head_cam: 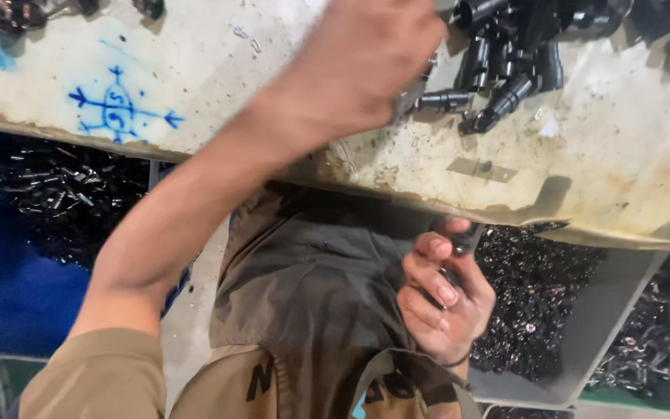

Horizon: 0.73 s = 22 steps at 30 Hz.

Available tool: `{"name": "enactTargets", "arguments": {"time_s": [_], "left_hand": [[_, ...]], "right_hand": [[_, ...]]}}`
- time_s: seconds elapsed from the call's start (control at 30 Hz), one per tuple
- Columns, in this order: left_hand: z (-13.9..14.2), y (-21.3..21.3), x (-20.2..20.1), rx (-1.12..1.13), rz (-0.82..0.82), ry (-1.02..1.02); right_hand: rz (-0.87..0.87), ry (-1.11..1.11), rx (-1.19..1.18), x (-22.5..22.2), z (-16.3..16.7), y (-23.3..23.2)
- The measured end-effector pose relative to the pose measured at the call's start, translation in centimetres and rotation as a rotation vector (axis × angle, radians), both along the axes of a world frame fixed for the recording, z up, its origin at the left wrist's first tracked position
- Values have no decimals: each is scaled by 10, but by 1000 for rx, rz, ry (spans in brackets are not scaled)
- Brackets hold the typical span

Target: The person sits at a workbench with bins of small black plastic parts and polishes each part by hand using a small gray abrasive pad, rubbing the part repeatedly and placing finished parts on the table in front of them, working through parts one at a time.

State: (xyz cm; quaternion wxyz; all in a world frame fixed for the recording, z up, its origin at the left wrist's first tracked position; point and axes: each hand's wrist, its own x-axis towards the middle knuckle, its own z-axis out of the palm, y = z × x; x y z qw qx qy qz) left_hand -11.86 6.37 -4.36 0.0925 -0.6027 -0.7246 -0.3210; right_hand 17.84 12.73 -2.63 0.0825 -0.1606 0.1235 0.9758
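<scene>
My left hand [366,62] reaches up over the worn white worktable [622,155], right beside a heap of small black cylindrical metal parts [505,70]. Its fingers are curled and blurred; what they hold, if anything, is hidden. Below the table's edge, near my lap, my right hand [443,299] is closed around a small dark part [463,240] that pokes out above the fingers.
A blue arrow drawing [118,109] marks the table at left. Under the table, a blue bin [32,256] at left and grey bins [583,326] at right hold several small black parts. More dark parts [17,14] lie at the table's far left.
</scene>
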Motion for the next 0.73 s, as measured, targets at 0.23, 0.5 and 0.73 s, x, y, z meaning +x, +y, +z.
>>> {"name": "enactTargets", "arguments": {"time_s": [0.23,0.5,0.73], "left_hand": [[32,-79,71,255,-113,-1164],[31,-92,132,-107,-9,-1061],[49,-82,137,-244,-147,-932]], "right_hand": [[9,80,-26,-14,-2,-1],[-145,-238,1047,-4,-5,5],[-267,-175,2305,-24,14,10]]}}
